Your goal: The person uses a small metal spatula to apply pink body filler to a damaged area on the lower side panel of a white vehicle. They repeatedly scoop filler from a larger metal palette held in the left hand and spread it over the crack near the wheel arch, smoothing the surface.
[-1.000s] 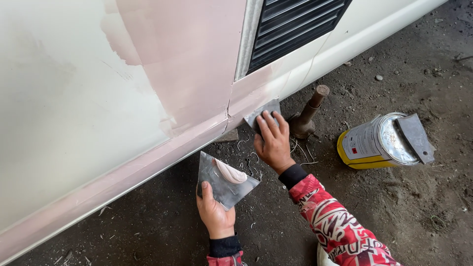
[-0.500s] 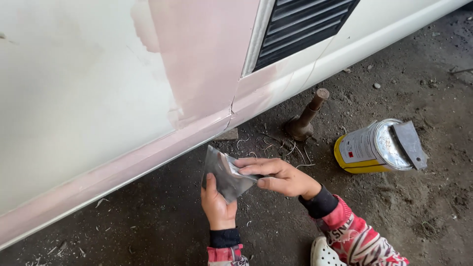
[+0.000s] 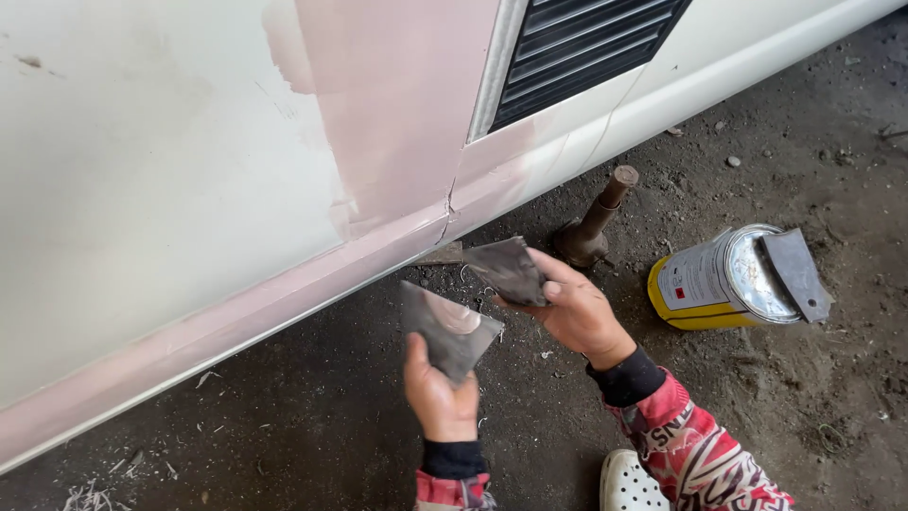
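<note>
You're crouched over dark, gritty dirt ground (image 3: 312,426) beside a white vehicle panel (image 3: 142,161) smeared with pink filler, a black louvred vent (image 3: 586,52) set up top. Count two flat grey spreaders: your left hand (image 3: 440,397) has its fingers clamped round the one carrying a dab of pink filler (image 3: 446,326), your right hand (image 3: 577,308) pinches the second spreader (image 3: 511,270) just beside it, close under the panel's lower edge. One yellow-and-white tin (image 3: 705,284) lies on its side with a third scraper (image 3: 794,274) across its open mouth, contents hidden, and one rusty jack stand (image 3: 591,227) stands between tin and panel.
</note>
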